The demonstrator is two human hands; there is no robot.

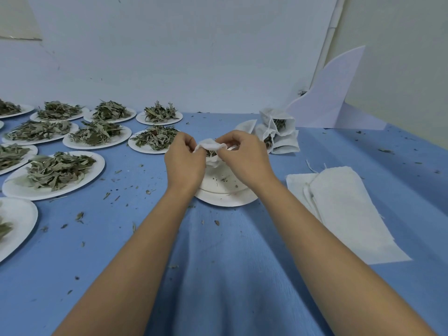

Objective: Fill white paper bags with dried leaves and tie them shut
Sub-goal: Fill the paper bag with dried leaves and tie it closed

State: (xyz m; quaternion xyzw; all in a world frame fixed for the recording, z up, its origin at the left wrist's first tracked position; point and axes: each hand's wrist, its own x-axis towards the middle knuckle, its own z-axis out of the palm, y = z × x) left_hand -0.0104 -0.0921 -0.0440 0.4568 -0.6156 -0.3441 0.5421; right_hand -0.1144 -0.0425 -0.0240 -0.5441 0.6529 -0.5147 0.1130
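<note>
your left hand (185, 157) and right hand (244, 154) pinch the bag (210, 145) at its mouth over the plate (228, 200), likely to catch crumbs; filled bags (284, 141) lie at 1 o'clock

Leaf plates (54, 174) crowding left, flat bags (344, 209) right, bare cloth (218, 263) between
</note>
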